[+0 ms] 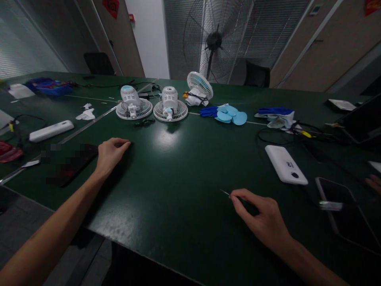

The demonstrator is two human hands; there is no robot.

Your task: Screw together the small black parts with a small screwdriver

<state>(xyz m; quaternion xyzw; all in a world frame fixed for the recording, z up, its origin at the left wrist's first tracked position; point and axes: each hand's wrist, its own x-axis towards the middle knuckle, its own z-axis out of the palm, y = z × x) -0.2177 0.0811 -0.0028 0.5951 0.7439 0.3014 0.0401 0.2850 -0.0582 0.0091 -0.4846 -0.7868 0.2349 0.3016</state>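
My right hand (pixel 263 220) is closed around a screwdriver (pixel 225 193), its dark handle in the palm and its thin metal shaft pointing left, just over the green table. My left hand (pixel 111 154) rests low over the table on the left, thumb and fingertips pinched together. Whatever may be between them is too small or hidden to make out. Beyond the hands, two small white fans (pixel 133 107) (pixel 170 109) lie face down side by side. A third white fan (pixel 199 87) sits tilted behind them. Light blue fan blades (pixel 230 114) lie to its right.
Dark blue gloves (pixel 208 111) touch the blades. White power banks lie at left (pixel 52 131) and right (pixel 285 165). A phone (pixel 347 210) is near my right arm, with cables behind. Another person's hand (pixel 374 183) shows at the right edge. A large standing fan (pixel 213 41) is behind the table.
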